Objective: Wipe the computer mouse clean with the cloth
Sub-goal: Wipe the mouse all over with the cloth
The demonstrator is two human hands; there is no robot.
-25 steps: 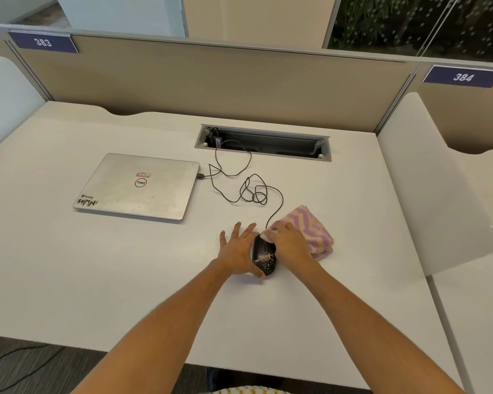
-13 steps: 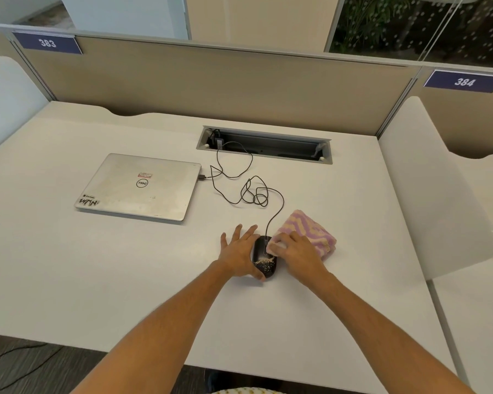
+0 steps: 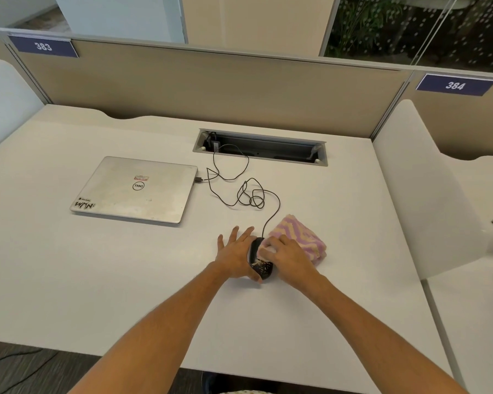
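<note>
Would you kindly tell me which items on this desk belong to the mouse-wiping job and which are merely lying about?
In the job: mouse, speckled with crumbs; cloth; left hand steadying; right hand pressing the cloth.

Lying about: closed laptop; cable tray; desk number signs.

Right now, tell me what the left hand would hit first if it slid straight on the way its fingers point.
The left hand points away and slightly left; the desk ahead looks bare until the looped mouse cable, probably first. The closed laptop lies further left, likely missed.
</note>
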